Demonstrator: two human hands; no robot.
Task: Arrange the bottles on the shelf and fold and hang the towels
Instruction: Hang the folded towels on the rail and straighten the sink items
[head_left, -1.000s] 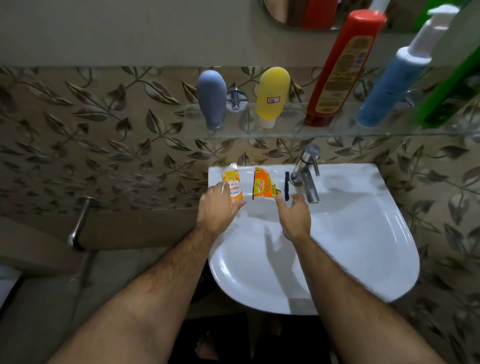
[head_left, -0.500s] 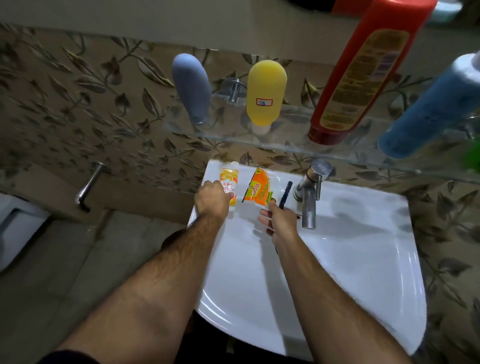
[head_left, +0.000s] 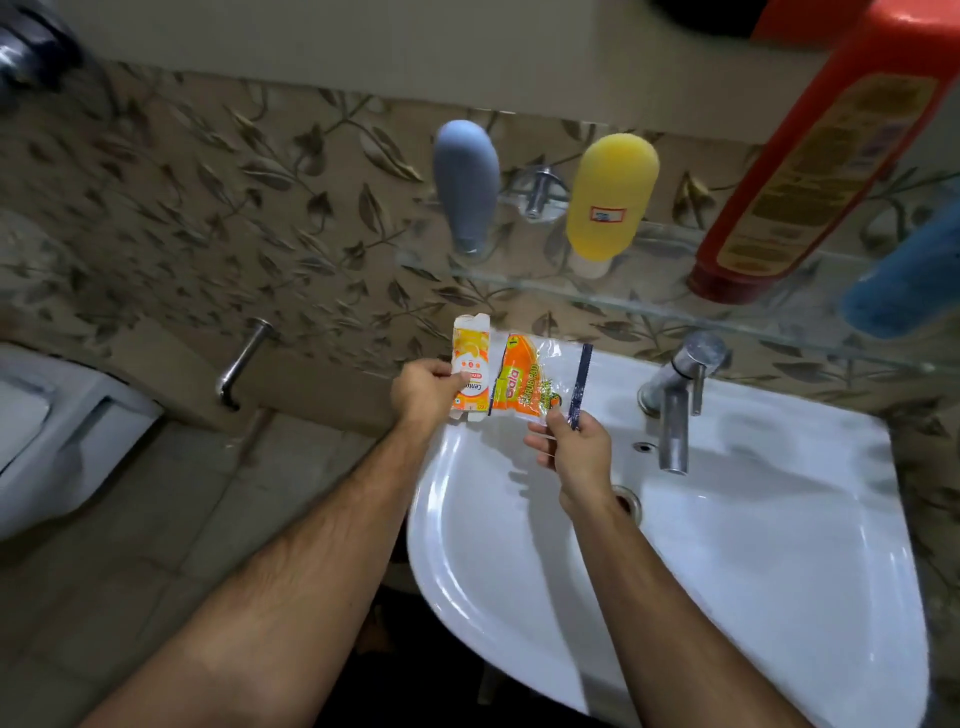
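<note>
- Since a moment ago I have lifted both packets off the far left rim of the sink (head_left: 779, 597); my left hand (head_left: 423, 387) now pinches the yellow carton (head_left: 471, 366) and my right hand (head_left: 574, 447) grips the orange scrub-pad packet (head_left: 524, 384) together with a dark strip (head_left: 581, 384).
- The white sink sits right of centre, its steel tap (head_left: 675, 410) at the far side; leaf-patterned tiles cover the wall, and a toilet (head_left: 47, 436) stands at the left.
- On the glass shelf (head_left: 519, 270) above the sink, left to right: a grey-blue bottle (head_left: 466, 182), a yellow bottle (head_left: 608, 200), a tall red bottle (head_left: 810, 171), and a blue bottle (head_left: 909, 280) at the frame edge.
</note>
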